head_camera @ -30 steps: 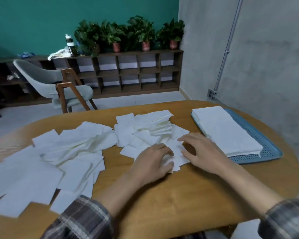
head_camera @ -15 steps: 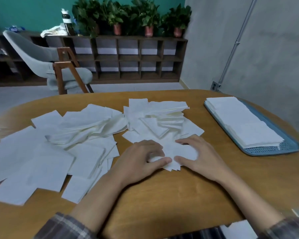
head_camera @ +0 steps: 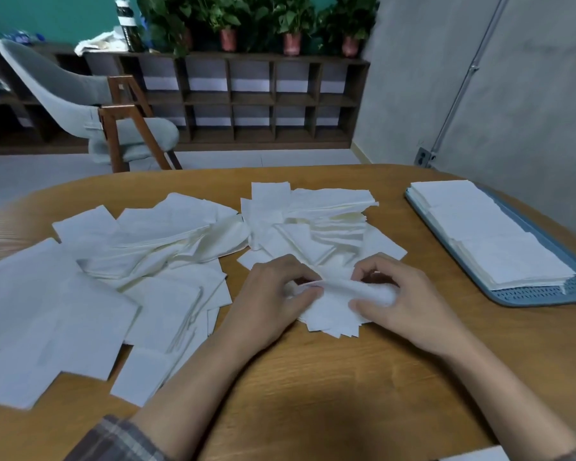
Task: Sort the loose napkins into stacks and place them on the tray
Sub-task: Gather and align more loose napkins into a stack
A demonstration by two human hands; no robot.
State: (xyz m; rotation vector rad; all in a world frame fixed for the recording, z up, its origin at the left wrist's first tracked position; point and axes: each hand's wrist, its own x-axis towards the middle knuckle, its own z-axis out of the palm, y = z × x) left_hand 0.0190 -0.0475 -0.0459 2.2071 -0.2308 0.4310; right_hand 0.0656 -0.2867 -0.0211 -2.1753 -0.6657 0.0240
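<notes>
Pinching a small bunch of napkins (head_camera: 333, 307) near the front of the table (head_camera: 313, 387), with the left hand (head_camera: 270, 294) on one end and the right hand (head_camera: 406, 301) on the other, fingers curled in. Looks like squaring up the bunch before the move to the tray (head_camera: 542, 296). Looks messy at the near edge, with corners poking out.

Tap the edges down on the wood to line up the corners. Squeeze softly, not hard, to avoid crumpling the thin paper. Lift with both hands and hold the bunch flat. Set it down on top of, or right beside, the neat stack (head_camera: 492, 237) on the tray, over at the right and well apart from the hands. Match the edges there too.

Leave the loose napkins (head_camera: 90, 294) on the left and the pile (head_camera: 313, 221) just behind the hands for later. Plenty left to sort.
</notes>
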